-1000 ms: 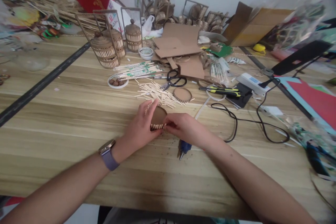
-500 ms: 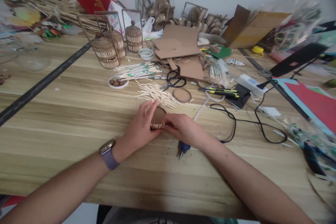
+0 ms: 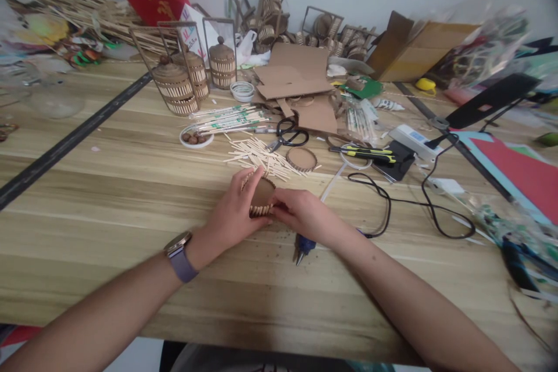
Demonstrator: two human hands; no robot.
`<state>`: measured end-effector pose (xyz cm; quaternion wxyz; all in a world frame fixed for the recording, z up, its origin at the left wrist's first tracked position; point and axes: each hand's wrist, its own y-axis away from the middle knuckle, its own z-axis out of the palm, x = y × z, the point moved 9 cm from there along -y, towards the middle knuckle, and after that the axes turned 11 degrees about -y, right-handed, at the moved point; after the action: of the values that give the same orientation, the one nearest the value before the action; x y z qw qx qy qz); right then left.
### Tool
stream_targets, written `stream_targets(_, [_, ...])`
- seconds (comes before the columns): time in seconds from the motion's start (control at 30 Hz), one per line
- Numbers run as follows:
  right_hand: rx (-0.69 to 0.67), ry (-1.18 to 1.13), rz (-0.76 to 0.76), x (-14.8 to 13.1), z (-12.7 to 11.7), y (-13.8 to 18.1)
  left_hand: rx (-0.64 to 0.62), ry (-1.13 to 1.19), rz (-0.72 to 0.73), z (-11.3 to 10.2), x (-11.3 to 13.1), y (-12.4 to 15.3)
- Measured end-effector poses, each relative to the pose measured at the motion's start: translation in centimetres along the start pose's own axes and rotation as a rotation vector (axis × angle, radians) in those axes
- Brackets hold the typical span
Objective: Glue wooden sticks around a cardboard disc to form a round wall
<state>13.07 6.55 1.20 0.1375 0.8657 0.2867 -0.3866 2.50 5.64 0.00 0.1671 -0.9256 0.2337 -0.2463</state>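
A round cardboard piece edged with short wooden sticks (image 3: 262,193) lies between my hands. My left hand (image 3: 238,200) grips it around the left side, thumb at the near edge and fingers over the far edge. The fingertips of my right hand (image 3: 300,209) are pinched at the near right of its rim; whatever small bit is between them is hidden. Below my right wrist rests a blue glue gun (image 3: 304,247), its metal nozzle pointing toward me. Beyond the hands are a pile of loose wooden sticks (image 3: 257,156) and a second round cardboard piece (image 3: 301,159).
Black-handled scissors (image 3: 291,135), a small bowl of brown beads (image 3: 195,138) and a yellow-black utility knife (image 3: 368,154) lie farther back. Stacked cardboard sheets (image 3: 296,72) and finished stick baskets (image 3: 176,87) stand behind. A black cable (image 3: 387,200) loops on the right.
Both hands keep nearly the same hold on the round piece. Only a very slight shift of the right fingers and of the view shows.
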Motion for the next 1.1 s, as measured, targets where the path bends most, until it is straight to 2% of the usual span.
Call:
stream_targets(0.4, [-0.005,0.052,0.034,-0.2,-0.1,-0.1,0.079,-0.082,0.028,-0.6,-0.1,0.1])
stream_targets(0.47, [0.004,0.06,0.042,-0.7,-1.2,0.2,0.066,-0.075,0.02,-0.7,-0.2,0.1])
stream_targets(0.6, [0.019,0.157,0.121,-0.2,-5.0,2.1,0.026,-0.058,-0.029,-0.6,-0.6,0.1])
stream_targets(0.7, [-0.099,0.227,0.211,1.8,-6.6,4.4,0.013,-0.063,-0.036,-0.5,-0.5,0.2])
stream_targets(0.77, [-0.221,0.226,0.291,3.7,-6.5,6.1,0.011,-0.071,-0.038,-0.3,-0.4,0.3])
stream_targets(0.83, [-0.274,0.239,0.366,5.2,-6.2,7.5,0.015,-0.079,-0.046,-0.2,-0.3,0.2])
stream_targets(0.93, [-0.265,0.243,0.398,6.0,-5.6,8.1,0.025,-0.082,-0.056,-0.1,-0.2,0.2])
stream_targets(1.1, [-0.205,0.175,0.288,5.4,-5.1,7.5,0.044,-0.087,-0.043,-0.3,0.0,0.0])
